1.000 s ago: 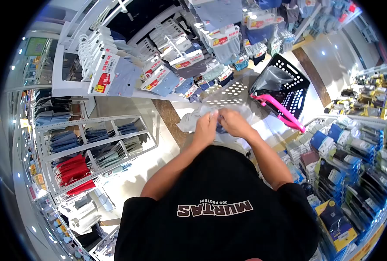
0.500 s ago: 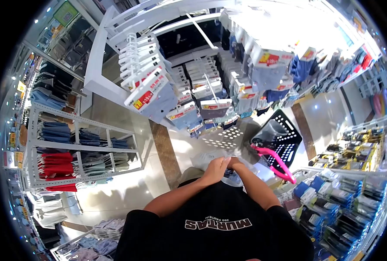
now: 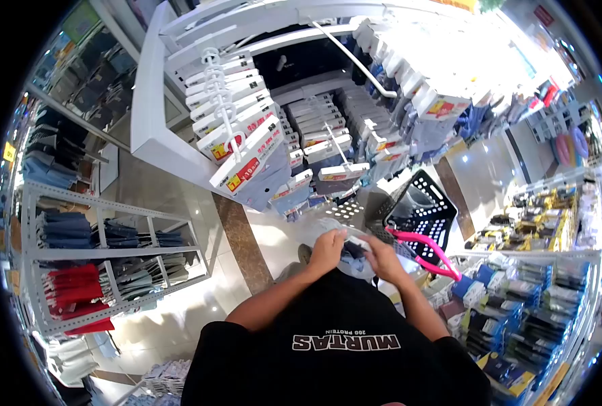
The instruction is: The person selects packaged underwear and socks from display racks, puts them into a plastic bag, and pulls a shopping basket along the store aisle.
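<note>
My left hand (image 3: 327, 251) is closed on the edge of a clear plastic package (image 3: 360, 268) in front of my waist. My right hand (image 3: 384, 260) grips the other side of the same package, a short way apart from the left. A white strip runs along its top edge between the hands, and dark and bluish fabric shows inside. Just beyond my right hand on the floor stands a black shopping basket (image 3: 422, 211) with pink handles (image 3: 431, 252).
Ahead, a white display rack (image 3: 146, 128) holds several rows of packaged garments with price cards. A shelf unit (image 3: 111, 256) with folded clothes stands at left. More packaged goods (image 3: 517, 304) fill shelves at right. Tiled floor (image 3: 199, 298) lies between them.
My hands, close together before, have moved apart, showing more of the package and its white strip. The view has shifted slightly.
</note>
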